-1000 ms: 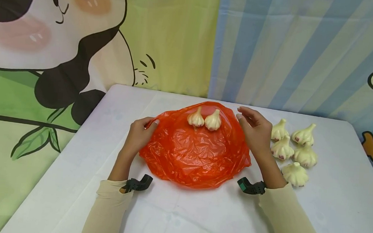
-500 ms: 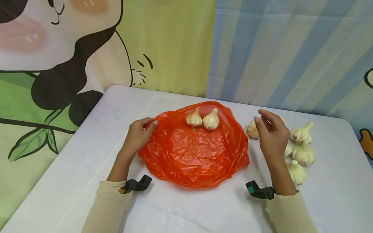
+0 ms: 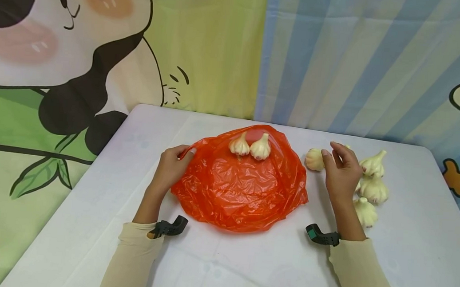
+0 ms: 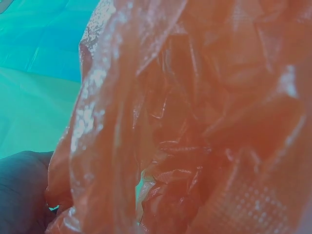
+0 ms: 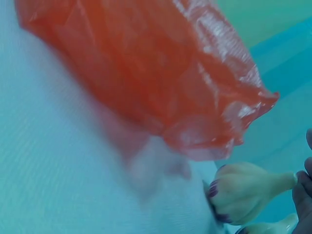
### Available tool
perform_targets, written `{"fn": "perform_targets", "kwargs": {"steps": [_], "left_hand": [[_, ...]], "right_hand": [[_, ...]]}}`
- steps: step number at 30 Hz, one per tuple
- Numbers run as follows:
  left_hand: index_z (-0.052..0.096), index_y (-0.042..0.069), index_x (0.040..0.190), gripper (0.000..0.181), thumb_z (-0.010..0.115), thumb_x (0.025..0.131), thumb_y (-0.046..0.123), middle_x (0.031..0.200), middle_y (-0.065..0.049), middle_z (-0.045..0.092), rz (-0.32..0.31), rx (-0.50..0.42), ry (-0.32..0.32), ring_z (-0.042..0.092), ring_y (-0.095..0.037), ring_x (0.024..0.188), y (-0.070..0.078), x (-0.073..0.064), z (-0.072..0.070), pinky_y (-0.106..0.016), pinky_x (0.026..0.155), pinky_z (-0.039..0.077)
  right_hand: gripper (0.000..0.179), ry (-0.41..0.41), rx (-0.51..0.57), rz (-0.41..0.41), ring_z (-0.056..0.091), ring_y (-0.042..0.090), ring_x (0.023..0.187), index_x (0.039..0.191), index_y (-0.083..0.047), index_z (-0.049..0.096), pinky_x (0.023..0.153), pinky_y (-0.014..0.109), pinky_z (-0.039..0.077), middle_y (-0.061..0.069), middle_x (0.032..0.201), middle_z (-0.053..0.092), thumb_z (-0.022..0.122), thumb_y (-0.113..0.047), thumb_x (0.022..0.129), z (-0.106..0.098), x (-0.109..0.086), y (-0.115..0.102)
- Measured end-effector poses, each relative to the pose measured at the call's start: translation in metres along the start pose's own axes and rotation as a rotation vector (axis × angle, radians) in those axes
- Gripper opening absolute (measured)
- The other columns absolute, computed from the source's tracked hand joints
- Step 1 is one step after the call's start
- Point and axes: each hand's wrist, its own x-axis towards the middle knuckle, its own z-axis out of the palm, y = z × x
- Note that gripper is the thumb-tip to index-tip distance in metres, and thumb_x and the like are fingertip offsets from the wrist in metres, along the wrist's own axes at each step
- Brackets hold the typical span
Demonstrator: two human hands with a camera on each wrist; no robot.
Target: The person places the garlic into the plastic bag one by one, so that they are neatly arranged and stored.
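A crinkled red plastic bag [image 3: 247, 189] lies spread on the table, its far edge raised. Two garlic bulbs [image 3: 260, 147] show side by side at its far part. My left hand [image 3: 171, 166] pinches the bag's left edge between thumb and fingers; in the left wrist view, red plastic fills most of the picture. To the right of the bag, my right hand [image 3: 343, 171] is raised with fingers loosely bent and nothing visible in them. Close by its thumb is a garlic bulb [image 3: 314, 159]. In the right wrist view, that hand's fingertips meet a bulb's stem; contact is unclear.
Several more garlic bulbs [image 3: 374, 189] sit in a cluster on the right of the white table [image 3: 221, 267], some partly behind my right hand. A printed curtain [image 3: 208, 48] hangs behind the far table edge.
My right hand has moved from the bag's right edge to the right, toward the garlic cluster, uncovering one bulb. My left hand keeps its hold on the bag.
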Motion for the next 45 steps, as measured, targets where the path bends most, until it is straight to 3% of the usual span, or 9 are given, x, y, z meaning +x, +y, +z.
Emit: {"fn": "perform_targets", "kwargs": {"steps": [10, 19, 25, 28, 32, 37, 45], "left_hand": [[0.069, 0.007, 0.116, 0.035, 0.054, 0.100, 0.034, 0.103, -0.008, 0.067, -0.001, 0.006, 0.004, 0.058, -0.024, 0.087, 0.001, -0.001, 0.000, -0.037, 0.074, 0.053], [0.069, 0.007, 0.115, 0.035, 0.054, 0.100, 0.035, 0.103, -0.008, 0.067, 0.007, -0.004, 0.001, 0.057, -0.024, 0.087, 0.001, -0.001, 0.000, -0.037, 0.074, 0.051], [0.070, 0.007, 0.113, 0.034, 0.055, 0.100, 0.034, 0.102, -0.007, 0.067, 0.011, -0.004, 0.001, 0.057, -0.024, 0.086, 0.001, -0.001, 0.000, -0.037, 0.073, 0.051], [0.070, 0.007, 0.113, 0.034, 0.055, 0.100, 0.034, 0.101, -0.007, 0.067, 0.010, -0.001, 0.003, 0.057, -0.024, 0.085, 0.001, -0.001, 0.000, -0.036, 0.072, 0.051], [0.070, 0.007, 0.114, 0.035, 0.054, 0.100, 0.035, 0.102, -0.008, 0.067, 0.007, -0.005, -0.002, 0.057, -0.024, 0.085, 0.002, -0.002, 0.000, -0.036, 0.072, 0.051], [0.069, 0.006, 0.114, 0.036, 0.054, 0.100, 0.035, 0.101, -0.008, 0.067, 0.000, -0.008, -0.004, 0.056, -0.025, 0.085, 0.004, -0.003, -0.001, -0.036, 0.071, 0.051], [0.069, 0.006, 0.114, 0.036, 0.054, 0.100, 0.036, 0.100, -0.008, 0.066, 0.008, -0.004, 0.002, 0.056, -0.024, 0.085, 0.002, -0.002, -0.001, -0.035, 0.070, 0.051]], "right_hand": [[0.032, -0.014, -0.075, 0.039, 0.059, 0.026, 0.111, 0.116, 0.014, 0.062, 0.097, 0.033, 0.045, 0.028, 0.117, 0.059, 0.068, 0.004, 0.086, 0.006, -0.007, -0.019], [0.037, -0.090, -0.143, 0.057, 0.056, 0.016, 0.101, 0.122, 0.013, 0.059, 0.092, 0.024, 0.046, 0.028, 0.121, 0.058, 0.068, 0.005, 0.087, 0.009, -0.008, -0.017], [0.038, -0.115, -0.185, 0.020, 0.052, 0.036, 0.103, 0.123, 0.016, 0.057, 0.085, 0.021, 0.043, 0.032, 0.121, 0.057, 0.066, 0.008, 0.087, 0.013, -0.011, -0.017], [0.037, -0.114, -0.189, 0.031, 0.052, 0.038, 0.107, 0.123, 0.015, 0.057, 0.088, 0.021, 0.043, 0.031, 0.120, 0.058, 0.064, 0.009, 0.088, 0.013, -0.010, -0.013], [0.033, -0.103, -0.173, 0.062, 0.056, 0.027, 0.107, 0.122, 0.012, 0.060, 0.089, 0.019, 0.043, 0.026, 0.118, 0.062, 0.060, 0.008, 0.090, 0.012, -0.007, 0.005], [0.026, -0.107, -0.202, 0.050, 0.056, 0.002, 0.089, 0.115, 0.008, 0.067, 0.079, 0.012, 0.042, 0.021, 0.108, 0.067, 0.059, 0.005, 0.091, 0.009, -0.003, 0.023], [0.017, -0.104, -0.308, -0.020, 0.054, -0.002, 0.082, 0.105, 0.003, 0.072, 0.076, 0.012, 0.042, 0.017, 0.101, 0.069, 0.065, 0.000, 0.090, 0.007, -0.003, 0.025]]}}
